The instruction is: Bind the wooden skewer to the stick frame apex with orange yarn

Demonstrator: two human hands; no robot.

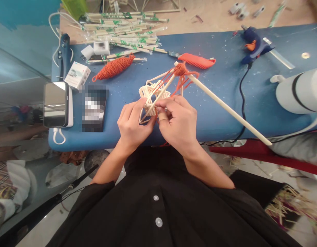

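Observation:
A small frame of pale wooden sticks [151, 92] rests over the near part of the blue table [220, 85]. My left hand [134, 125] grips its near left corner, fingers closed. My right hand [179, 123] pinches the frame from the right, with orange yarn [181, 73] running down to its fingers. The yarn is wound in a knot where a long pale stick [225, 107] crosses the frame's top; that stick slants off to the lower right.
An orange yarn skein [114, 67], a pile of wrapped chopsticks [124, 29] and an orange cutter [196, 60] lie further back. A blue glue gun [253, 44] with black cord sits back right. A phone [55, 104], small boxes and a white bottle [299, 91] flank the sides.

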